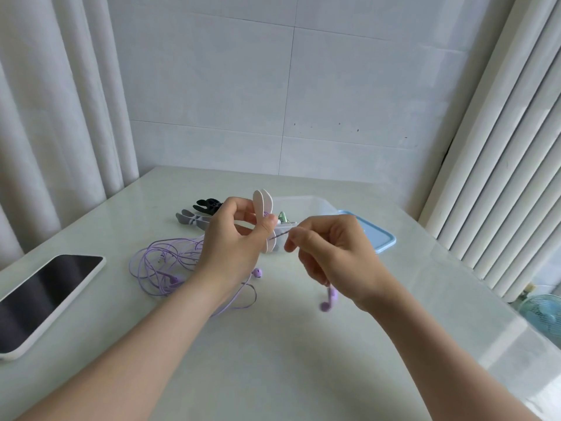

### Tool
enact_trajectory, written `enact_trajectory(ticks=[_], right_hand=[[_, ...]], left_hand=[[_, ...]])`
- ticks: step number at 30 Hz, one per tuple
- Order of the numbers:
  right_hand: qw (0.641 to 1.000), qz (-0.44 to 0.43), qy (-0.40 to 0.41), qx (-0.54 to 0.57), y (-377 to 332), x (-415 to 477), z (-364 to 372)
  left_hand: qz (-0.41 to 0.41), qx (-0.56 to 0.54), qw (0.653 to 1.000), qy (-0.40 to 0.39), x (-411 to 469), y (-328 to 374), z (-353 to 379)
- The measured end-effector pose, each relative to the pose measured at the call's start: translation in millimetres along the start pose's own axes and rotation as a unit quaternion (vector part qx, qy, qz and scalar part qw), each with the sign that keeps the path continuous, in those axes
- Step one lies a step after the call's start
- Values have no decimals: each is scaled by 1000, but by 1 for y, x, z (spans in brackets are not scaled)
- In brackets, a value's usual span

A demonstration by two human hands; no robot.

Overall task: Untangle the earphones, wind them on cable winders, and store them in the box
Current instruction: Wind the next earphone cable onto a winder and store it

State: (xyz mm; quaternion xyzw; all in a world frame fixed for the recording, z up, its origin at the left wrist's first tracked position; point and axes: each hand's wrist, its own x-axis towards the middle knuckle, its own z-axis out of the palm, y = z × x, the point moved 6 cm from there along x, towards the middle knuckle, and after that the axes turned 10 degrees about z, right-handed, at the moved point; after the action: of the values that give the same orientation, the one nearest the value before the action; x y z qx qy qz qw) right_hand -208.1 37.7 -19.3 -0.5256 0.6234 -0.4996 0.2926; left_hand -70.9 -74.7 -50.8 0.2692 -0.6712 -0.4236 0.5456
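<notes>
My left hand (233, 241) grips the cable winder (261, 205) upright. My right hand (331, 253) pinches the earphone cable (280, 234), which runs crosswise from the winder. The slack loops (158, 262) lie on the table (273, 360), left of my left hand.

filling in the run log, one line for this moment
left hand grips pale pink flat cable winder; right hand pinches thin purple earphone cable

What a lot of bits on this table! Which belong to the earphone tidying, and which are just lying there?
For the job: purple earphones; pale winder held in left hand; cable pinched by right hand; grey winder; black winder; clear box; blue lid.
Lying about: phone; fan.
</notes>
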Motion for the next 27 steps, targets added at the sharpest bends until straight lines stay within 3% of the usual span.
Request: enact_trajectory(ticks=[3,8,14,16,19,24,27], right_hand=[[997,-21,60,37,-1,3,-7],[977,-37,203,49,0,3,-28],[941,-30,318,-111,25,17,-48],[929,-2,325,-178,35,23,-50],[925,35,295,-238,49,29,-48],[897,85,200,-384,62,35,-25],[912,48,106,-393,55,31,-4]], left_hand=[[-7,15,999,-50,1,-3,4],[-46,-39,964,-259,-8,-12,27],[-33,-95,942,-320,-12,-3,36],[-33,-99,943,-317,-13,-3,36],[-47,-126,958,-252,-8,-6,31],[-65,-152,977,-133,-2,-12,21],[-68,-140,984,-84,3,-16,14]])
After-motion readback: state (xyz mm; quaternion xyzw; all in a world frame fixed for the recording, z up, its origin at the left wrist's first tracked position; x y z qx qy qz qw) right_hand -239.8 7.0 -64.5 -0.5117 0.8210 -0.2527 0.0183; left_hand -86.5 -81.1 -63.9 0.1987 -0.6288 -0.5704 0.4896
